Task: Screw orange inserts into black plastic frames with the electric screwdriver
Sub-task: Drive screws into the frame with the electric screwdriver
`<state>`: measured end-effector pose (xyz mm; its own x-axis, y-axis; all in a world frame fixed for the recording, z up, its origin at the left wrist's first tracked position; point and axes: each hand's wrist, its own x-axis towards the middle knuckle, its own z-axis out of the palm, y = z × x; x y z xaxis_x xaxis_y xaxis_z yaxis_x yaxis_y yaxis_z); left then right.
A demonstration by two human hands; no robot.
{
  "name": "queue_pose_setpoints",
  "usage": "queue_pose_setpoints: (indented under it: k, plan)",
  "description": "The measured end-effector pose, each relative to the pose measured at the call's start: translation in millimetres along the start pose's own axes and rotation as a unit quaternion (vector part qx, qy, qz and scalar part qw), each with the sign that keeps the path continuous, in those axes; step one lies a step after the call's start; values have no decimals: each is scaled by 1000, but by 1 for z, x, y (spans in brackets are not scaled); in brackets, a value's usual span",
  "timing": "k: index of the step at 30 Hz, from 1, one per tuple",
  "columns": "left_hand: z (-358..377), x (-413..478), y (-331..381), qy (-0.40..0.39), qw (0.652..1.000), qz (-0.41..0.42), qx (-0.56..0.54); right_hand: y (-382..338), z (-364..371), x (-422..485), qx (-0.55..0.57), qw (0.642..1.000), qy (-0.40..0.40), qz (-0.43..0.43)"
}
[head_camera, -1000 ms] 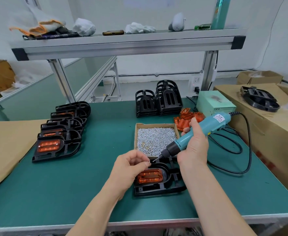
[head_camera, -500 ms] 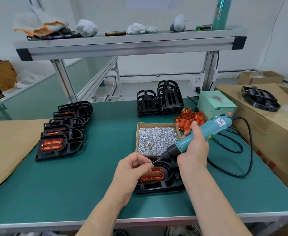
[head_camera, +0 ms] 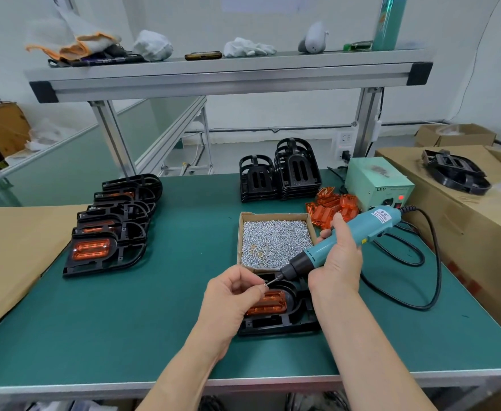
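A black plastic frame (head_camera: 284, 323) with an orange insert (head_camera: 268, 305) in it lies on the green mat in front of me. My left hand (head_camera: 231, 298) hovers over its left part and pinches a small screw (head_camera: 264, 283) at the fingertips. My right hand (head_camera: 339, 262) grips the teal electric screwdriver (head_camera: 350, 237), tilted down to the left, its bit tip touching the screw. A cardboard box of silver screws (head_camera: 276, 241) sits just behind the frame. Loose orange inserts (head_camera: 330, 209) lie behind the box.
Several finished frames with inserts (head_camera: 109, 232) are stacked overlapping at left. Stacks of bare black frames (head_camera: 281, 176) stand at the back. The green power supply (head_camera: 378, 185) and the screwdriver's black cable (head_camera: 433, 262) sit at right, beside cardboard boxes (head_camera: 465, 221).
My left hand and the screwdriver tip have come together over the frame; the screw now meets the bit. The view has shifted slightly.
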<state>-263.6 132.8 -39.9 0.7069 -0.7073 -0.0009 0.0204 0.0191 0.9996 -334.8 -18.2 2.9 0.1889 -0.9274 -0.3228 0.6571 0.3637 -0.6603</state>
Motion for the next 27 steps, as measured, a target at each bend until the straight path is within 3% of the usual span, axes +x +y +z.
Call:
queue_pose_setpoints:
  k: [8,27]
  plan:
    - [4,-5,-1,23,999,31,10,1,-2,3,8,1000,14,18]
    - [7,-5,-4,43,999,21,-17,4,-4,10,-6,999,27,36]
